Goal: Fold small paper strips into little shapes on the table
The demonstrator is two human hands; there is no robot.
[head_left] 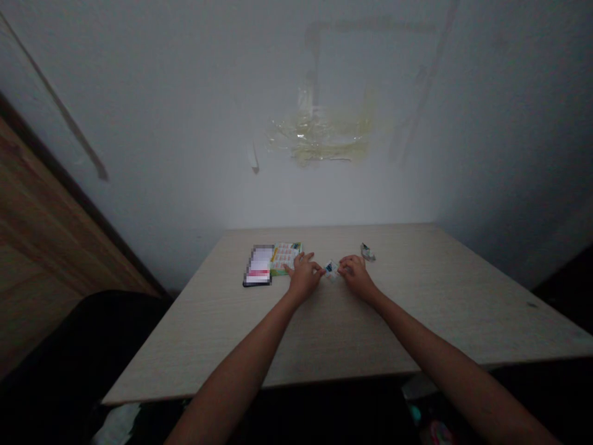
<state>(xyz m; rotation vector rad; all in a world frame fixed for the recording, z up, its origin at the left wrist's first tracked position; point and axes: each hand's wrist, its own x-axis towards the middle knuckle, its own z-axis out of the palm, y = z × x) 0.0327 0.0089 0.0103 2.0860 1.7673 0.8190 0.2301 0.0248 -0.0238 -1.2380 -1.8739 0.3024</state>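
Observation:
A small whitish printed piece of paper [330,270] with a dark blue patch lies low over the tabletop between my two hands. At its left corner, my left hand [304,277] pinches it with thumb and forefinger, the other fingers spread to the left. My right hand [357,276] has its fingertips closed on the opposite edge. Beside the left fingers lies a green-edged printed sheet [285,256] with rows of pinkish marks. Just behind the right hand sits a small crumpled scrap [367,252], its kind too small to tell.
A dark-edged phone-like device [258,266] with a blurred-out screen lies on the pale wooden table [430,309], left of the sheet. The white wall [185,123], with yellowed tape [328,145] on it, stands behind the table. Dark fabric [83,346] is at the left.

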